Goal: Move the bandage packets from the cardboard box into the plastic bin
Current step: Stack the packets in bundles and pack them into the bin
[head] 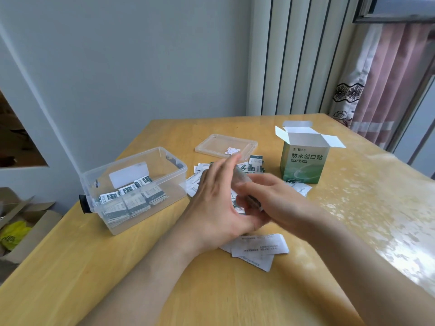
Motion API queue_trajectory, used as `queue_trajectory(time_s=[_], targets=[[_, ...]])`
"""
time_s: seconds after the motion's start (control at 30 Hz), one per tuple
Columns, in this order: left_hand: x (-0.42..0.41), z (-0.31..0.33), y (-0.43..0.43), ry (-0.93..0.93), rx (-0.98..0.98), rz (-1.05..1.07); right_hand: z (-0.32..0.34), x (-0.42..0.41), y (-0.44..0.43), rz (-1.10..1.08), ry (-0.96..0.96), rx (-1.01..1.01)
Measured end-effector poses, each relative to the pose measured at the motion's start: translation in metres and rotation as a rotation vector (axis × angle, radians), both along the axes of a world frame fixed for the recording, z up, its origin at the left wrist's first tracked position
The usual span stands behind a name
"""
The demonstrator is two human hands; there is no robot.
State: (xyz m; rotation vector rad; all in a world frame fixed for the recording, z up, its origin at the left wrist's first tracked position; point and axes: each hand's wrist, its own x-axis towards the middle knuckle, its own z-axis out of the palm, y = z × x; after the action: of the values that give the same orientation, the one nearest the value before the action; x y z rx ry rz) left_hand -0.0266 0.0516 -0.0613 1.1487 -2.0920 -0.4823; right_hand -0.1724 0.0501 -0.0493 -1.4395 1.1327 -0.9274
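Head view, clear rectangular bin [175, 185], flat paper packets [259, 246]

Take the plastic bin [174, 182] as our marker, sitting on the table [82, 255] towards its left edge. Inside the bin, bandage packets [131, 201] are stacked along the near wall. Behind the bin and to its right, the bin lid [226, 144] lies flat on the table. Farther right, well apart from the bin, the cardboard box [303, 163] stands upright, flaps open. Between bin and box, loose packets [255, 164] are scattered on the tabletop, and the left hand [211, 208] meets the right hand [270, 196] above them. Right of the bin and nearer the camera, a few overlapping packets [259, 247] lie flat. Left of the bin, below table level, sits an open carton [35, 220].
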Motion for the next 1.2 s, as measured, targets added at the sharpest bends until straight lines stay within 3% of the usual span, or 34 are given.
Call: queue_trajectory(time_s=[0.07,0.17,0.23,0.37,0.57,0.7,0.83,0.9,1.03,1.2], targets=[[0.003,-0.004,-0.006,-0.071,0.094,0.028,0.004,-0.015,-0.006,-0.119,0.103,-0.071],[0.010,-0.015,-0.016,-0.398,0.148,0.138,0.004,-0.040,-0.017,-0.286,0.206,-0.121],[0.012,-0.021,-0.020,-0.495,0.231,0.169,-0.002,-0.049,-0.023,-0.373,0.375,-0.198],[0.009,-0.022,-0.028,-0.521,0.246,0.229,-0.018,-0.045,-0.030,-0.388,0.561,-0.214],[0.015,-0.010,-0.029,-0.568,0.004,0.259,-0.023,-0.041,-0.030,-0.363,0.577,-0.228],[0.027,-0.003,-0.026,-0.385,-0.023,0.222,-0.016,-0.040,-0.029,-0.419,0.467,-0.270],[0.032,0.007,-0.025,-0.059,-0.043,0.295,-0.007,-0.036,-0.023,-0.338,-0.054,-0.085],[0.032,0.011,-0.024,0.114,0.013,0.323,-0.007,-0.031,-0.019,-0.237,-0.218,-0.003],[0.025,0.016,-0.019,0.521,0.279,0.202,-0.011,-0.021,-0.016,-0.137,-0.244,-0.075],[0.014,0.012,-0.014,0.687,0.382,0.154,-0.009,-0.014,-0.012,-0.183,-0.268,-0.133]])
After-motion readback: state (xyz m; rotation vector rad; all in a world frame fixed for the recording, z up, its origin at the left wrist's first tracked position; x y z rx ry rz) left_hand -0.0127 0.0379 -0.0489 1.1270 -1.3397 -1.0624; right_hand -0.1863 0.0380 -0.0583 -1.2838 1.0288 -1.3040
